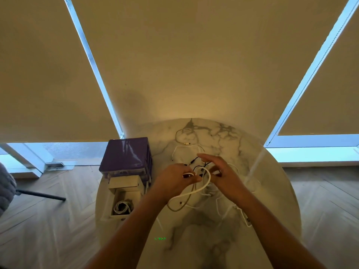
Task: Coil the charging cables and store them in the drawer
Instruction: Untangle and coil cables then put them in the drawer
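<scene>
We saw two hands above a round marble tabletop (204, 239). The left hand (173, 178) had its grip closed on a thick white cable (196, 191), pinching it near one end between thumb and fingers. From there the cable arched up in a loop between the hands, then ran down and to the left toward the near side of the tabletop. The right hand (223, 171) hovered just beside that loop with its fingers loosely spread and its grip wide; we could not tell whether the fingertips touched the cable.

Under and beyond the hands lay a tangle of loose cables. We counted at least two thin black ones (198, 162) and several white ones (186, 147), but they overlapped too much for a firm number. One more thin cable (179, 133) curled at the far edge of the tabletop, ending in a small pale plug.

At the left edge stood one purple drawer unit (126, 155). One white drawer (124, 199) was pulled out toward us, and inside it one coiled white cable (122, 207) already lay at the near end.

A small green marking (160, 238) glowed on the marble near us, too blurred to read.
</scene>
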Demonstrator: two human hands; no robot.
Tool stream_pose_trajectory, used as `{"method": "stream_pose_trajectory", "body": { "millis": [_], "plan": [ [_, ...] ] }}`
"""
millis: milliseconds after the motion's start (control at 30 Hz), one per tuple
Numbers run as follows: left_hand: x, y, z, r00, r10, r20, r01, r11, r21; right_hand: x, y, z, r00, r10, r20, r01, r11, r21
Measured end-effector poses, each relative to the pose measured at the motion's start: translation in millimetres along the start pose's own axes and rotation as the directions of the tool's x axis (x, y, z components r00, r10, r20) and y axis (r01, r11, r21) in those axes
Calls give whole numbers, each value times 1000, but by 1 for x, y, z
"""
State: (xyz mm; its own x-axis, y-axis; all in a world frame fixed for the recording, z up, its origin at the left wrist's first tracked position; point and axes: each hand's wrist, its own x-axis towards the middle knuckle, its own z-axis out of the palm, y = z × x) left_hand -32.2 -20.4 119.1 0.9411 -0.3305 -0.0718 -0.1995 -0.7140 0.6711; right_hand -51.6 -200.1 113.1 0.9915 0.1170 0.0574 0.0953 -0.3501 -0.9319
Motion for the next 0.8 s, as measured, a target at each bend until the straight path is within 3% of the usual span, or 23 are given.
{"method": "stream_pose_trajectory", "body": {
  "millis": [133,267,367,467,567,633,700,767,800],
  "plan": [
    [-4,0,-4,1000,5,13,-6,999,32,-8,-34,-1,988,-129,89,124,990,62],
    [-14,-5,-17,999,-39,-12,39,999,-16,-12,-27,-6,991,-71,-113,86,987,132],
    [-19,-18,-33,973,-175,-150,165,983,-74,-16,-11,-14,988,5,-153,15,992,128],
    [-21,-24,-46,907,-290,-304,231,949,-217,-20,10,-13,998,54,24,-50,988,-149],
    [-22,-13,-55,863,-398,-312,171,809,-562,-30,24,1,946,125,299,20,899,-438],
    [-23,-6,-59,878,-408,-248,134,709,-692,-38,28,13,872,143,468,92,891,-444],
    [-23,-5,-60,921,-344,-183,104,670,-735,-43,26,24,780,177,600,153,876,-457],
    [-23,-5,-60,955,-270,-125,88,658,-748,-40,23,31,721,207,662,211,844,-493],
    [-24,-4,-60,966,-239,-101,82,650,-756,-38,18,35,727,213,653,190,851,-489]
  ]
}}
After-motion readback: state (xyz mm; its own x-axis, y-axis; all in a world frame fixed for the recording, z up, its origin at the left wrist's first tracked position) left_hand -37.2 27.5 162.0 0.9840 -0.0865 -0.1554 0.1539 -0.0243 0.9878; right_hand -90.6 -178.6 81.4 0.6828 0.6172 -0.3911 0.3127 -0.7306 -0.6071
